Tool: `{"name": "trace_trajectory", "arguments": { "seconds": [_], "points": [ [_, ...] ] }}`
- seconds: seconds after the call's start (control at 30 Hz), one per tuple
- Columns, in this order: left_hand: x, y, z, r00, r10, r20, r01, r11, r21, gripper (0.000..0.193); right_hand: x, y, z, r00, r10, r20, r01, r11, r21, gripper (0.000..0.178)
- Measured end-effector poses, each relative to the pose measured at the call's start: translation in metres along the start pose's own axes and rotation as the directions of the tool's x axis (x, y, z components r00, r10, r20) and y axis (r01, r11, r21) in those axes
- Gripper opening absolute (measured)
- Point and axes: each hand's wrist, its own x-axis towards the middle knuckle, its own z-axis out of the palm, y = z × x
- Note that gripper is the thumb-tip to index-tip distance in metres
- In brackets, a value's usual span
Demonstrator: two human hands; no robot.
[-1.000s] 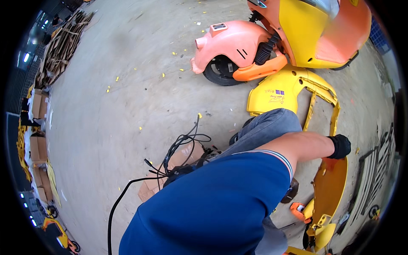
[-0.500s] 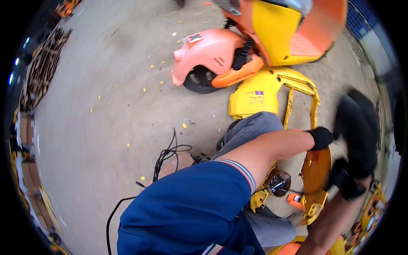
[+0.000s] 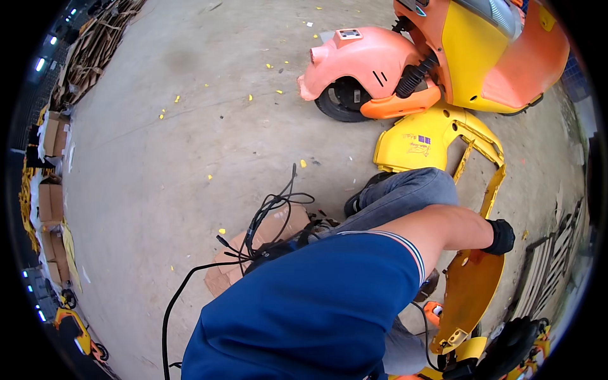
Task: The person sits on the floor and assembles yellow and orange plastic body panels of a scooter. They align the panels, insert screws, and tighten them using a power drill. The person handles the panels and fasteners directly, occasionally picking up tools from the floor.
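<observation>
My left hand (image 3: 500, 237), in a black glove, reaches across to the right and is closed at the narrow edge of a long yellow plastic scooter panel (image 3: 472, 291). The panel's inner side faces up. Low at the right, my right hand (image 3: 508, 347), also dark-gloved, is beside the panel's lower end; its fingers are too dark to make out. An orange-and-black piece (image 3: 433, 312) lies left of the panel. Farther up, a yellow panel section with printed marks (image 3: 411, 144) rests on the floor beyond my bent knee (image 3: 405, 196).
A pink, orange and yellow scooter (image 3: 392, 69) stands at the far right. Black cables (image 3: 273, 206) lie over flattened cardboard (image 3: 231, 263) by my left side. Small yellow scraps dot the concrete floor (image 3: 139, 209). Cardboard boxes (image 3: 50, 202) line the left, slats (image 3: 548, 266) the right.
My right hand has dropped from its raised place at the right to the lower right. My left hand stays at the panel's edge. The view has shifted, bringing more of the left side into sight.
</observation>
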Motion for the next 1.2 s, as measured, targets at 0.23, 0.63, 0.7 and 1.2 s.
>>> {"name": "trace_trajectory", "arguments": {
  "seconds": [0.23, 0.63, 0.7, 1.2],
  "points": [
    [0.036, -0.003, 0.044, 0.994, -0.005, -0.109, 0.018, 0.993, 0.113, 0.018, -0.066, -0.017, 0.011, 0.753, 0.474, 0.455, -0.657, 0.57, 0.493, 0.033],
    [0.066, -0.012, 0.078, 0.983, -0.045, -0.18, 0.078, 0.98, 0.181, 0.019, -0.099, -0.032, 0.03, 0.472, 0.755, 0.454, -0.852, 0.257, 0.457, 0.043],
    [0.065, -0.01, 0.077, 0.98, -0.047, -0.195, 0.086, 0.977, 0.193, 0.019, -0.107, -0.032, 0.034, 0.603, 0.731, 0.32, -0.789, 0.485, 0.378, 0.05],
    [-0.026, 0.046, -0.032, 0.992, 0.108, 0.058, -0.122, 0.906, 0.405, 0.036, -0.245, 0.014, 0.105, 0.569, 0.623, 0.537, -0.779, 0.618, 0.11, 0.072]
  ]
}}
